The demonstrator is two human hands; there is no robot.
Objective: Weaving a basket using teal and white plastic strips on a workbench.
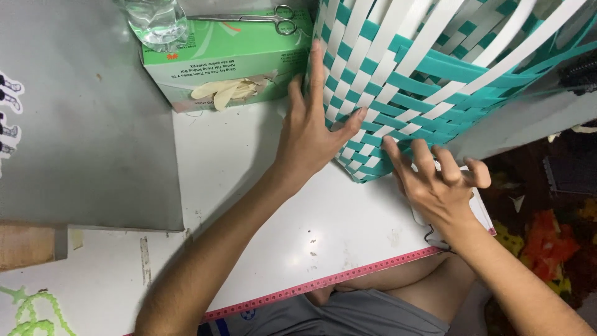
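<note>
Fingers (316,68) of the left hand (308,134) lie flat and spread against the woven basket (398,81), gripping nothing, while the right hand (438,180) curls open fingertips onto its lower edge. That basket, plaited in teal and white strips, stands tilted on the white counter (280,236), just beside a green glove box (230,59).

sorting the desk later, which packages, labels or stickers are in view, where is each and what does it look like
Glove box: top centre of the table, left of the basket; green and white carton, pale gloves poking from its front opening.
Stickers: far left edge, on the grey sheet; small white-edged cut-out figures.
</note>
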